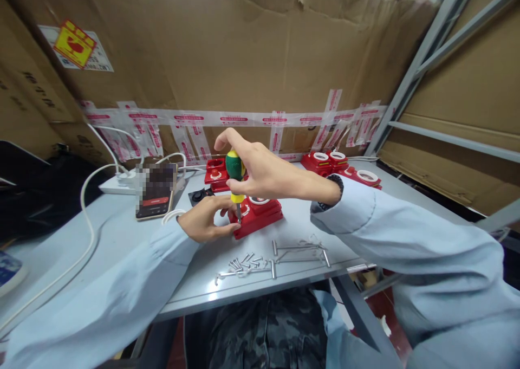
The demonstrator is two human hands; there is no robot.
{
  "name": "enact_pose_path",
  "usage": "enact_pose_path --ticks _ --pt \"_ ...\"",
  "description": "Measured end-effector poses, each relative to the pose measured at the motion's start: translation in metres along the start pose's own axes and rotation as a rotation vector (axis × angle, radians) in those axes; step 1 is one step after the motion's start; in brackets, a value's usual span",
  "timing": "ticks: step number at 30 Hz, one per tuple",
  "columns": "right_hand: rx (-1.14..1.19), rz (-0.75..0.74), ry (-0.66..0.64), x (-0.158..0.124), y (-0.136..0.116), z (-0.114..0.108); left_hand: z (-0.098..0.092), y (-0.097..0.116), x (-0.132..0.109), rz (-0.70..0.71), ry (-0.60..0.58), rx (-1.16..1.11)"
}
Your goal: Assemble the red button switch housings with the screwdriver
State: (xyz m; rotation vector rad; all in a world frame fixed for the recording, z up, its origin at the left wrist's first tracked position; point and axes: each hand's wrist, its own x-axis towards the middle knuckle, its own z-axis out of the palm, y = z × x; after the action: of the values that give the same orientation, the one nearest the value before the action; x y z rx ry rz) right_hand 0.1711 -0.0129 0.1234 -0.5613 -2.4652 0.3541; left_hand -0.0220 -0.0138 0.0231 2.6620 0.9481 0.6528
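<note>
My right hand (260, 168) is closed around the green and yellow handle of a screwdriver (235, 166), which stands upright. Its metal shaft points down at the near left corner of a red plastic housing (260, 220) with a white ring on top. The exact contact of the tip is too small to make out. My left hand (209, 217) grips the left end of this housing, thumb at the near corner and fingers behind. In front of the housing lie several loose screws (246, 261) and thin metal rods with crosspieces (300, 247).
Behind stand another red housing (215, 173) and a small black part (199, 196). More red housings with white rings (361, 176) are at the back right. A phone (156, 193), a power strip (117, 183) and white cable (87, 217) lie left. A cardboard wall (244, 60) closes the back.
</note>
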Motion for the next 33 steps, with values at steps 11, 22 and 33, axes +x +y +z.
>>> enact_pose_path --ticks 11,22,33 --pt "0.042 -0.024 0.195 -0.007 -0.006 -0.02 -0.004 0.008 -0.001 0.042 0.149 -0.166" --pt "0.182 0.115 0.539 -0.048 0.01 -0.03 0.036 0.032 -0.006 0.066 -0.17 -0.297" --pt "0.096 0.106 0.556 -0.03 0.016 -0.018 0.001 0.008 -0.005 0.011 0.166 0.007"
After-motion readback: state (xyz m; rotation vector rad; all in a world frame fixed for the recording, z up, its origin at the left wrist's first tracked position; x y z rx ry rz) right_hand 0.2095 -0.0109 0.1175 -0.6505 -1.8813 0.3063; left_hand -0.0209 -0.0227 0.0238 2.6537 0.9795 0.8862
